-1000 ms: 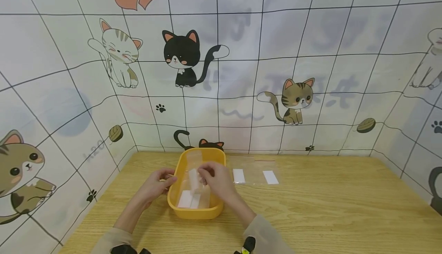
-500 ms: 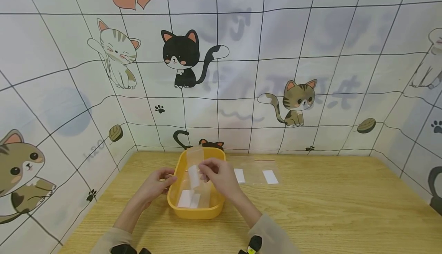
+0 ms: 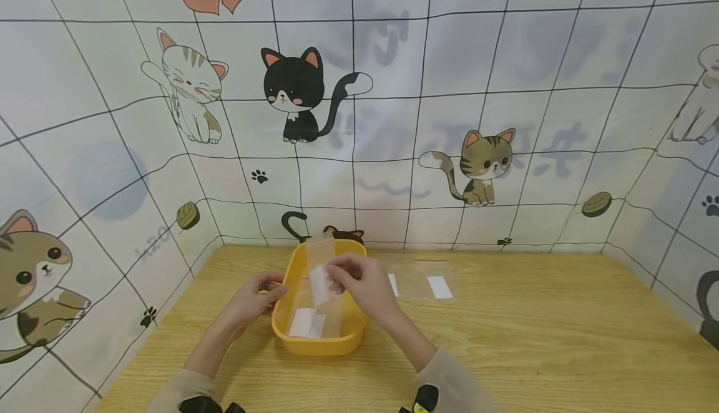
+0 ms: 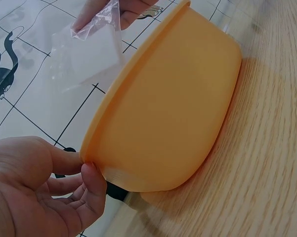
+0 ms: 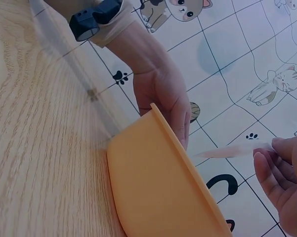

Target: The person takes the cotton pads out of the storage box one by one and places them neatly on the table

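Observation:
My left hand (image 3: 253, 301) pinches the left rim of a yellow plastic basin (image 3: 320, 347) between thumb and fingers; the left wrist view shows this grip up close, with the thumb at the rim (image 4: 93, 175). My right hand (image 3: 365, 285) pinches the edge of a clear plastic bag (image 4: 96, 54) with a white card-like piece inside. In the right wrist view this bag (image 5: 232, 149) hangs level, edge-on, above the basin's rim. Lower in the basin lie more clear bags with white pieces (image 3: 303, 322).
To the right of the basin, clear bags with white pieces (image 3: 440, 287) lie flat on the wooden table (image 3: 505, 338), one partly hidden behind my right hand. A cat-print sheet (image 3: 387, 120) hangs along the back and sides.
My right hand has moved slightly up and to the right, carrying the bag along and covering more of the bag on the table. My left hand stays at the rim.

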`<state>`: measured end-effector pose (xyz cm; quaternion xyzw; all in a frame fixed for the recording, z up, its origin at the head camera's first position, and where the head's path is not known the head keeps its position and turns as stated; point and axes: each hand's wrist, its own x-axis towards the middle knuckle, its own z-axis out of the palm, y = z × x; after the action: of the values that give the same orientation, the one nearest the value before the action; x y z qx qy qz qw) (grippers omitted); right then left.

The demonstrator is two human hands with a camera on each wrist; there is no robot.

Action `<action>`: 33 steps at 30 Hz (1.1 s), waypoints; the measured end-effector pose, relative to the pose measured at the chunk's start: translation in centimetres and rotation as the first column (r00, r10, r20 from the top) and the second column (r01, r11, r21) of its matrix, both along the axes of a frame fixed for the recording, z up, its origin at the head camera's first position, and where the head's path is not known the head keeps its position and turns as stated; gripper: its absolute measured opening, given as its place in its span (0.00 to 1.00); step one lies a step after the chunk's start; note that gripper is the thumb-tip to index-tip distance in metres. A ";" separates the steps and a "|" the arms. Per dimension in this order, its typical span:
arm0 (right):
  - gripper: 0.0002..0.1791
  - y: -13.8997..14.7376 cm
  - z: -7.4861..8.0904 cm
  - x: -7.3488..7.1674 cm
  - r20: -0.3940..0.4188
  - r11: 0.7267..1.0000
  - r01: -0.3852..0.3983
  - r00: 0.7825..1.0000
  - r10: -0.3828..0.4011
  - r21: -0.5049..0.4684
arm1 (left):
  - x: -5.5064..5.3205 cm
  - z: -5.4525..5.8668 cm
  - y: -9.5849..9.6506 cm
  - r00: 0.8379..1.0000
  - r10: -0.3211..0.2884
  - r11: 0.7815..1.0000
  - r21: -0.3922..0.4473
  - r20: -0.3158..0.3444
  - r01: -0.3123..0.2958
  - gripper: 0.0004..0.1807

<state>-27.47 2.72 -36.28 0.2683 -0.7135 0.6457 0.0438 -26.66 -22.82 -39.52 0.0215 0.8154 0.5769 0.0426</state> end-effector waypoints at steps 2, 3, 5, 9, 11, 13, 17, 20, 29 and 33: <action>0.07 0.3 0.1 0.1 0.004 1.000 0.005 1.000 -0.005 -0.004 | 0.0 0.0 0.0 1.000 -0.002 1.000 -0.002 -0.001 0.002 0.20; 0.07 0.4 0.1 0.1 0.005 1.000 0.008 1.000 -0.008 -0.007 | 0.0 0.0 0.0 1.000 -0.002 1.000 -0.001 -0.002 0.002 0.20; 0.06 0.7 0.2 0.2 0.013 1.000 0.014 1.000 -0.014 -0.011 | 0.0 0.0 0.0 1.000 0.000 1.000 0.001 -0.002 0.000 0.20; 0.07 1.4 0.2 0.2 0.005 0.999 0.027 1.000 -0.027 -0.018 | 0.1 0.0 0.0 1.000 0.007 1.000 0.003 0.001 -0.007 0.20; 0.08 1.7 0.2 0.2 -0.003 0.999 0.032 0.999 -0.032 -0.020 | 0.1 0.0 0.0 1.000 0.006 1.000 -0.001 -0.001 -0.006 0.20; 0.09 2.1 0.1 0.1 -0.006 0.999 0.036 0.999 -0.037 -0.028 | 0.1 0.0 0.0 1.000 0.004 1.000 -0.007 -0.002 -0.004 0.20; 0.09 2.7 0.3 0.1 -0.006 0.998 0.052 0.999 -0.053 -0.047 | -0.1 -0.2 0.0 1.000 0.005 1.000 -0.018 0.002 -0.005 0.21; 0.07 3.1 0.4 0.1 0.001 0.996 0.068 0.998 -0.068 -0.061 | -0.1 -0.2 0.0 1.000 0.009 1.000 -0.020 0.008 -0.009 0.20; 0.07 4.7 0.5 0.0 -0.001 0.991 0.122 0.992 -0.123 -0.061 | 0.2 0.0 0.0 1.000 0.002 1.000 -0.014 0.004 -0.002 0.20; 0.08 5.4 0.6 -0.2 0.021 0.984 0.165 0.986 -0.164 -0.064 | 0.2 -0.1 0.0 1.000 -0.004 1.000 -0.014 -0.003 0.004 0.21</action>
<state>-27.65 8.13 -35.68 0.2020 -0.7119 0.6651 0.1002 -26.48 -22.86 -39.58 0.0236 0.8195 0.5710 0.0428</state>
